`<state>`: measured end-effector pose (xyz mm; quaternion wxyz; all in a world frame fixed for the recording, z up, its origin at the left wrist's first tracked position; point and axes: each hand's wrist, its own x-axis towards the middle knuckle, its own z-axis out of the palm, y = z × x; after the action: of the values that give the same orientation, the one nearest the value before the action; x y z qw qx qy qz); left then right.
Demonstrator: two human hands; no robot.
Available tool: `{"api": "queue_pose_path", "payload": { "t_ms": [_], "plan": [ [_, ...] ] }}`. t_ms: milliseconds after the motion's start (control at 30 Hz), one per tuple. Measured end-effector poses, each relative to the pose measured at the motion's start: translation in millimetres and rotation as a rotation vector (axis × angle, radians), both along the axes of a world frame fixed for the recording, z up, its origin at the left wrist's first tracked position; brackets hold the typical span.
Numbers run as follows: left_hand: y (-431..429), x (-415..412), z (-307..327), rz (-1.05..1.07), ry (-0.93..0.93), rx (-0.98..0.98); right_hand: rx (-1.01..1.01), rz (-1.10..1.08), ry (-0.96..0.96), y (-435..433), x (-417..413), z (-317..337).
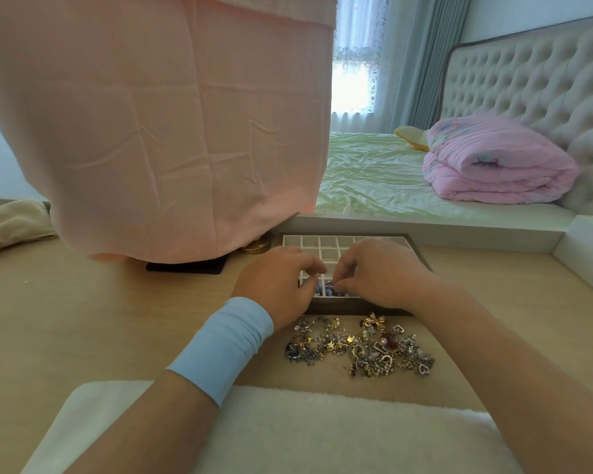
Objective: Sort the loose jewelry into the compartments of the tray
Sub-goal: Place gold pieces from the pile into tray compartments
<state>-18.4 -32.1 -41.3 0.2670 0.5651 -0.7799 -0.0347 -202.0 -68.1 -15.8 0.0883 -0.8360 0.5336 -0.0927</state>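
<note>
A white tray (pixel 326 241) of small square compartments, set in a dark frame, lies on the wooden table. Both hands hover over its near edge. My left hand (pixel 276 280), with a blue band on the wrist, and my right hand (pixel 379 273) have their fingers curled toward each other above a near compartment that holds blue beaded jewelry (pixel 326 289). The fingertips seem to pinch at that piece; the exact hold is hidden. A heap of loose jewelry (pixel 358 347), with gold bows, hearts, chains and rings, lies just in front of the tray.
A large object draped in pink cloth (pixel 172 131) stands at the back left on a dark base, a gold tin (pixel 255 247) beside it. A white fluffy mat (pixel 288 432) covers the near edge. A beige cloth (pixel 11 224) lies far left. A bed is behind.
</note>
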Motion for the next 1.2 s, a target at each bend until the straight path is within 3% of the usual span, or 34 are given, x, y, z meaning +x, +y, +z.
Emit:
{"api": "queue_pose_path", "payload": {
  "t_ms": [133, 367, 667, 1000, 1133, 1200],
  "plan": [
    [-1, -1, -6, -0.074, -0.084, 0.010, 0.136, 0.071, 0.040, 1, -7, 8],
    [-2, -3, -12, -0.112, -0.177, 0.020, 0.159, 0.069, -0.011, 1, -11, 9],
    [4, -8, -4, -0.138, -0.088, -0.052, 0.154, 0.040, -0.006, 12, -21, 30],
    [14, -26, -5, -0.220, -0.044, -0.013, 0.132, -0.014, 0.326, 39, -21, 34],
    [14, -26, -6, -0.211, 0.012, 0.025, 0.163, -0.008, 0.242, 33, -24, 34],
    [13, -26, -8, -0.207, 0.167, 0.083, 0.224, 0.013, 0.138, 30, -30, 38]
  ]
}}
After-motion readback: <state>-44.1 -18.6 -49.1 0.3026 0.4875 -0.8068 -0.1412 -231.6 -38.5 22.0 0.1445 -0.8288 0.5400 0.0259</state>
